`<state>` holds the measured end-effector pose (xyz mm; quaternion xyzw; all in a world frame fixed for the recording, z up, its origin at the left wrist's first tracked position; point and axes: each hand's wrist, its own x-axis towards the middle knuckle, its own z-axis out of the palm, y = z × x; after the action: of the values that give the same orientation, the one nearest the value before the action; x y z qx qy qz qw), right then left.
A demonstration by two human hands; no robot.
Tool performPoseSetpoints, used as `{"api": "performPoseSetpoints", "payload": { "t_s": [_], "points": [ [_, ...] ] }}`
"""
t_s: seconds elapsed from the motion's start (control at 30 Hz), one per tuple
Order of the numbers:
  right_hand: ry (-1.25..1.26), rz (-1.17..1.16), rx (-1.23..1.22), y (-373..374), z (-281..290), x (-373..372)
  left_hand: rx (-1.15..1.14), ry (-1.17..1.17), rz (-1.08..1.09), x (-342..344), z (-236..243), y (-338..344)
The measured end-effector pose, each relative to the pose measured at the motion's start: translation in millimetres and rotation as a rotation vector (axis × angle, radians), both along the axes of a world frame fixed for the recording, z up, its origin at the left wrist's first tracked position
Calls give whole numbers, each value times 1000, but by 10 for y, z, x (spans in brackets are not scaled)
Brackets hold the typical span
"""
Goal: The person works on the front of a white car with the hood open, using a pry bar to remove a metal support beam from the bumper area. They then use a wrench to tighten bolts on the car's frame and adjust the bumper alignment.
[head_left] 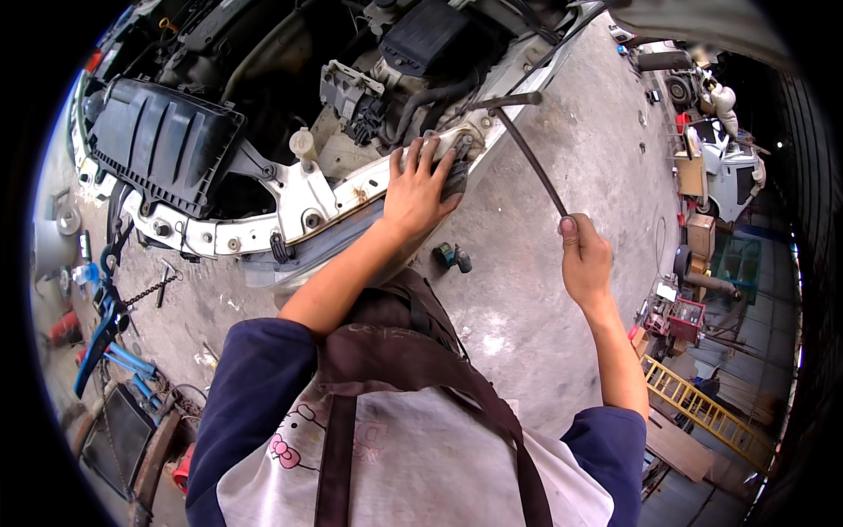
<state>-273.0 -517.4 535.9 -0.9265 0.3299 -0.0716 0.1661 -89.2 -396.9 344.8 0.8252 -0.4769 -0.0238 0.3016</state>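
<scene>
My right hand [587,263] is closed round the thin dark handle of a hammer [533,161]. The hammer's narrow head [505,102] is raised beside the right end of a car's white front crossmember [351,195]. On that end of the crossmember rests my left hand [416,191], fingers spread over its top edge. A dark, block-like piece [454,179] shows between its index finger and thumb; whether it is held or part of the car, I cannot tell.
The engine bay holds a black ribbed cover [162,140], a black box [435,37] and a small white reservoir [303,145]. A dark green power tool [451,257] lies on the concrete floor. A yellow ladder [707,413] and car parts line the right; a blue-handled jack [132,360] stands left.
</scene>
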Motion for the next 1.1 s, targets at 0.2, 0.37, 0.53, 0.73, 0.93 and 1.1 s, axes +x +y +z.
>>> {"api": "performPoseSetpoints", "payload": {
  "t_s": [0.2,0.37,0.53,0.73,0.93,1.1],
  "points": [
    [275,67,-157,-243,-119,-44,11,11,-7,-32,0,23],
    [-22,48,-47,-63,71,93,3,1,14,14,-12,-7],
    [295,2,-97,-268,-24,-50,-5,4,9,-5,6,-30],
    [-20,8,-10,-73,141,99,-5,-16,8,-2,-19,-17],
    [338,20,-137,-214,50,36,2,-18,4,-2,-30,-9],
    [138,23,-43,-55,96,52,-22,-31,1,-20,-54,-5]
  ]
}}
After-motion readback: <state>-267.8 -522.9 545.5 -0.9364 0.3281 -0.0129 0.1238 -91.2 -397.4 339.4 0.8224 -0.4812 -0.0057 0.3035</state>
